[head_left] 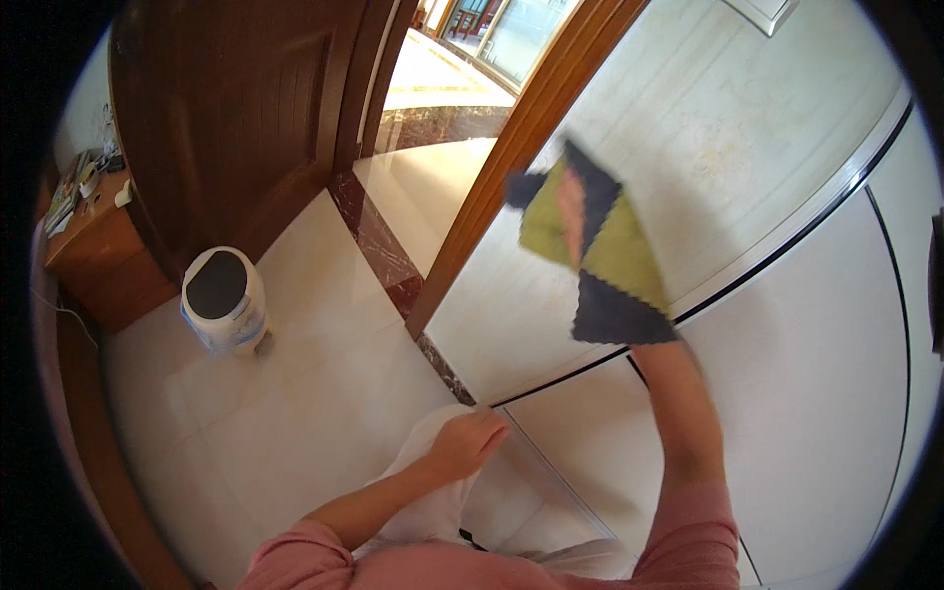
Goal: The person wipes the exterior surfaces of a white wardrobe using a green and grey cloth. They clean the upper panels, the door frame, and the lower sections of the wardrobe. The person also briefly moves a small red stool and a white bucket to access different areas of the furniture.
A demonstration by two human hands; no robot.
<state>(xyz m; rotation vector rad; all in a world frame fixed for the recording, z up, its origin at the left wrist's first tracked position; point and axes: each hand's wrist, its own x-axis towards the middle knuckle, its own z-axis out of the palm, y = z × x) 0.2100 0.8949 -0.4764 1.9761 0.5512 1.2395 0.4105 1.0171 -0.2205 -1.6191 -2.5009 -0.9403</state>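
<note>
My right hand [570,214] is raised to the pale marbled wall [708,128], beside the wooden door frame. It is closed on a two-coloured cleaning cloth [629,241], olive green and dark grey with zigzag edges. The cloth drapes over most of the hand and is slightly blurred; a strip of fingers shows between its folds. Lower down, my left hand [470,444] is curled closed by my white-trousered leg [423,472]. Nothing shows in its fingers.
A dark brown door [236,108] stands ajar at left, with a bright room beyond. A white bin [224,295] with a dark lid stands on the tiled floor. An orange-brown cabinet [113,265] holds small items. White panels [806,393] with black seams fill the right side.
</note>
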